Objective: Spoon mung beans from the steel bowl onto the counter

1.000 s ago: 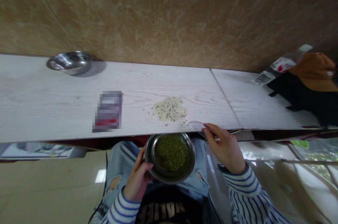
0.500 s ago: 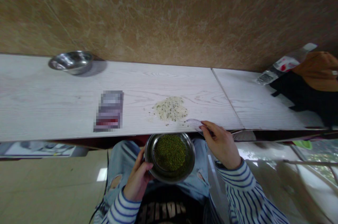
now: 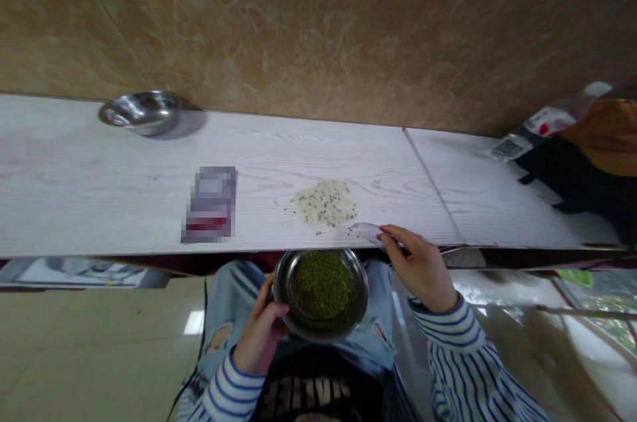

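Note:
My left hand (image 3: 261,336) is closed on the near-left rim of a steel bowl (image 3: 360,296), held over my lap just below the table edge. Green mung beans (image 3: 321,284) cover its bottom. Between the thumb and fingers of my right hand (image 3: 422,269) is a clear plastic protractor (image 3: 365,231), its curved edge pointing left, low over the tabletop. Just beyond its tip lies a flat pile of pale grains mixed with darker green ones (image 3: 326,203). A few stray grains lie around the pile, some close to the protractor.
A second steel bowl (image 3: 142,114) stands against the wall at the back left. Nearer lies a blurred-out flat rectangular item (image 3: 210,204). On the right, a plastic bottle (image 3: 547,122) lies beside a brown and black cloth item (image 3: 587,170). A seam (image 3: 432,183) crosses the white tabletop (image 3: 89,196).
My right hand has brought the protractor slightly left, closer to the grain pile. My left hand keeps the bowl in place. The whole view has shifted a little.

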`<action>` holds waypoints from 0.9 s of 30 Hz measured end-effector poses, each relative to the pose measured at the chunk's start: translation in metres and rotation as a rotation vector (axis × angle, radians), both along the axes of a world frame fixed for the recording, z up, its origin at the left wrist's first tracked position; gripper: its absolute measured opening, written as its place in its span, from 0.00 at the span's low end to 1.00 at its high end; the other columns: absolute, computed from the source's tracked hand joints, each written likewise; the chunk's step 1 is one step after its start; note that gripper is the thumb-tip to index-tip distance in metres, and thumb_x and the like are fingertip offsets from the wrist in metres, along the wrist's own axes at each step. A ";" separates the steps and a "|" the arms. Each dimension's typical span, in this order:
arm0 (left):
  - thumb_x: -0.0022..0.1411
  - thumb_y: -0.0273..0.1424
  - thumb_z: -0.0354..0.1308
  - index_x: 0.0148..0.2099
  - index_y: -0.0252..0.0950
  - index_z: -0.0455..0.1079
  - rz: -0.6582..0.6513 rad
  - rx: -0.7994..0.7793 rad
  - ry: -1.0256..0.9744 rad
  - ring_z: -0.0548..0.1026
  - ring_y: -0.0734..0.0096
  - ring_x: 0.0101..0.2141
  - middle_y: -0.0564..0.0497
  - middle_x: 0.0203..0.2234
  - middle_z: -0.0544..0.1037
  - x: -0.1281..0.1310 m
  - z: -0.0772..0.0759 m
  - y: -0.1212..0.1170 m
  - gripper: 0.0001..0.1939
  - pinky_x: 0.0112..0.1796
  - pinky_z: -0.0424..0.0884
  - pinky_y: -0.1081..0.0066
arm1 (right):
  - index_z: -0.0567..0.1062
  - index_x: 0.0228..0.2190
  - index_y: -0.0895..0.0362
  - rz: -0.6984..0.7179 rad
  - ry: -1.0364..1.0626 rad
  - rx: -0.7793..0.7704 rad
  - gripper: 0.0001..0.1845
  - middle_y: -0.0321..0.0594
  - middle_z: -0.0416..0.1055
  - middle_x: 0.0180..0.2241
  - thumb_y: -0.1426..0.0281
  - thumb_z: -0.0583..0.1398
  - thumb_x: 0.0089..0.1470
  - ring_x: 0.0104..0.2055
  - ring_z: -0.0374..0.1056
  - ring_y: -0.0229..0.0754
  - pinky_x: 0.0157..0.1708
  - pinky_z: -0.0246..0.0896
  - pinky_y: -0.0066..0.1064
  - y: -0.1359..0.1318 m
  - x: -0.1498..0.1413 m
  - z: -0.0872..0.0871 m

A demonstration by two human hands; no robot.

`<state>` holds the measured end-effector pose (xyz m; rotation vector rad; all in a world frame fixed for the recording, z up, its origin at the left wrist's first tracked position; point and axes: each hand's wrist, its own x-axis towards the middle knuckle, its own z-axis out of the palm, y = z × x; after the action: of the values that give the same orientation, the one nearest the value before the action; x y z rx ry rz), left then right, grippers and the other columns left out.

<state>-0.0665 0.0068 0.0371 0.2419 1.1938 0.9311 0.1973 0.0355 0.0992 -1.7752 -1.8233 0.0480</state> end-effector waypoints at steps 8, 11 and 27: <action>0.40 0.27 0.60 0.55 0.44 0.65 0.005 0.003 0.012 0.70 0.65 0.35 0.51 0.42 0.74 0.004 -0.001 0.000 0.35 0.31 0.68 0.66 | 0.76 0.41 0.53 -0.002 0.007 -0.021 0.14 0.41 0.77 0.38 0.64 0.54 0.58 0.39 0.74 0.44 0.41 0.70 0.36 0.000 0.001 0.000; 0.40 0.27 0.59 0.56 0.45 0.64 0.000 -0.009 0.013 0.69 0.65 0.34 0.51 0.41 0.74 0.005 -0.002 0.000 0.36 0.30 0.68 0.67 | 0.76 0.41 0.54 0.006 0.007 -0.020 0.14 0.42 0.77 0.38 0.64 0.54 0.58 0.39 0.74 0.44 0.41 0.70 0.37 0.001 0.001 0.001; 0.41 0.26 0.59 0.56 0.43 0.65 -0.009 0.027 -0.003 0.69 0.66 0.33 0.51 0.40 0.74 0.006 0.003 0.002 0.35 0.27 0.68 0.70 | 0.75 0.42 0.53 0.076 0.019 -0.103 0.14 0.40 0.77 0.38 0.64 0.53 0.59 0.38 0.73 0.43 0.41 0.69 0.37 -0.006 -0.006 0.005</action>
<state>-0.0603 0.0085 0.0400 0.2673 1.1776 0.9401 0.1917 0.0291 0.1042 -1.7679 -1.9050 0.1916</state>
